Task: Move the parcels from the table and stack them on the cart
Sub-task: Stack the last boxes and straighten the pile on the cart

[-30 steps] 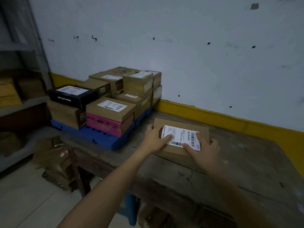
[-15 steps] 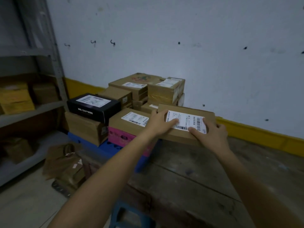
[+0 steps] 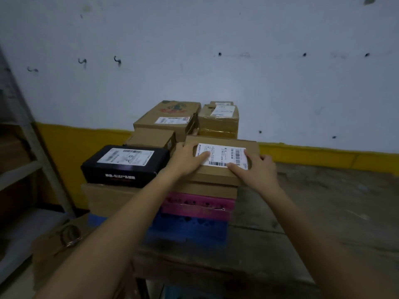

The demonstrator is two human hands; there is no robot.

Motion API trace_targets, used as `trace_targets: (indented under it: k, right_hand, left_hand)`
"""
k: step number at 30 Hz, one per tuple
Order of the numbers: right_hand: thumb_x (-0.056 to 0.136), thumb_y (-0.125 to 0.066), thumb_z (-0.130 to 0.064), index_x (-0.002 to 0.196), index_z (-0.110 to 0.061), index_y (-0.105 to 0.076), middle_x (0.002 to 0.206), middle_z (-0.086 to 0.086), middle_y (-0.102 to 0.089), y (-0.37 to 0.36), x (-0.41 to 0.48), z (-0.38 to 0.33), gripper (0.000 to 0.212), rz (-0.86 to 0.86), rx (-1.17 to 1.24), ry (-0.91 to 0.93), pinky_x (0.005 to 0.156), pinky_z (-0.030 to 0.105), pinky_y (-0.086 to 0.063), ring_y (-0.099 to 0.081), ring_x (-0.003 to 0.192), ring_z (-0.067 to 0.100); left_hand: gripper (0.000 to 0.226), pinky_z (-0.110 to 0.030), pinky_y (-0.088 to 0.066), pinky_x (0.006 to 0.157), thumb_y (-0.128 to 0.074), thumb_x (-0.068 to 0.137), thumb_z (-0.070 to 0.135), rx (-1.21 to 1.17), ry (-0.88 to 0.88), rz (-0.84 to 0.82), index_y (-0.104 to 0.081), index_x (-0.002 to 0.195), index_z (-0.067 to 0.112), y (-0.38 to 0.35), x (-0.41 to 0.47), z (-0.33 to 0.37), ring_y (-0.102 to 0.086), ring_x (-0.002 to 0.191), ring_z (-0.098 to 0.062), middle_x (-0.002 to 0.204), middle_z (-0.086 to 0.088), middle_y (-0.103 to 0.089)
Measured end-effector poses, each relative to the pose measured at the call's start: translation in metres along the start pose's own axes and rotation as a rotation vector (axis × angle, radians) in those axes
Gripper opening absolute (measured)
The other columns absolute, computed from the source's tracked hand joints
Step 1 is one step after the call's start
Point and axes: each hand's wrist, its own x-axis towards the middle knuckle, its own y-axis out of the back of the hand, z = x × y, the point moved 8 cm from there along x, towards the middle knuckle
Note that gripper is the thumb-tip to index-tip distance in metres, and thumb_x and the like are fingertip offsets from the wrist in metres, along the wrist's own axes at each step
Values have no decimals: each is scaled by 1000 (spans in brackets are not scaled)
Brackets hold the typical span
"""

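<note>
While fingers (image 3: pixel 203 156) lie flat on label, left hand (image 3: pixel 187 157) and right hand (image 3: pixel 260 169) clasp flat parcel (image 3: pixel 218 171) by opposite ends, atop brown box on pink box (image 3: pixel 197 205), blue cart (image 3: pixel 190 230). Likely light, stiff cardboard; side edges best hold. Roughly nine parcels visible, one cart, bare table (image 3: pixel 323 212).

Passage to the left of the held parcel (image 3: pixel 220 167) is blocked by the black box (image 3: pixel 125 165) and behind by taller cartons (image 3: pixel 170 119), while the wooden table (image 3: pixel 323 212) to the right lies open.
</note>
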Motion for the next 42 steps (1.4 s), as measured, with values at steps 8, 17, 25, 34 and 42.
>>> trace_targets:
  k: [8, 17, 25, 34, 42]
  right_hand:
    - [79, -58, -62, 143, -28, -33, 148, 15, -27, -25, -7, -27, 76, 6, -74, -84, 107, 45, -29, -24, 136, 36]
    - [84, -53, -59, 137, -25, -45, 150, 13, -25, -47, -8, -18, 64, -47, -126, -73, 108, 43, -32, -29, 137, 30]
    - [85, -46, -63, 141, -27, -38, 152, 10, -19, -56, -4, -22, 67, -98, -131, -40, 106, 44, -36, -33, 134, 30]
    - [68, -74, -55, 148, -34, 11, 153, 4, 29, -65, -9, -6, 118, -529, -326, 72, 108, 38, -29, -12, 143, 30]
    - [76, -74, -27, 146, -32, 19, 151, 16, 30, -68, -8, -8, 116, -517, -546, 169, 95, 38, -42, -41, 126, 36]
  left_hand:
    - [54, -38, -36, 103, -51, 89, 51, -24, -8, -122, -43, 135, 24, 14, 11, -28, -39, 129, -28, 143, -13, -36]
    - [66, -46, -18, 111, -33, 94, 56, 333, 1, -344, -33, 144, 12, -9, 3, -24, -10, 140, -40, 155, -17, -16]
    - [85, -44, -14, 116, -44, 83, 68, 445, -251, -520, -16, 149, 23, -21, -1, -21, -11, 144, -26, 158, -6, -12]
    - [106, -44, -12, 116, -76, 72, 43, 606, -332, -518, -8, 150, 24, -26, -11, -24, -6, 144, -27, 158, -5, -4]
    - [112, -44, -12, 115, -81, 68, 31, 721, -352, -476, -5, 149, 19, -28, -18, -21, -5, 144, -29, 158, -8, -2]
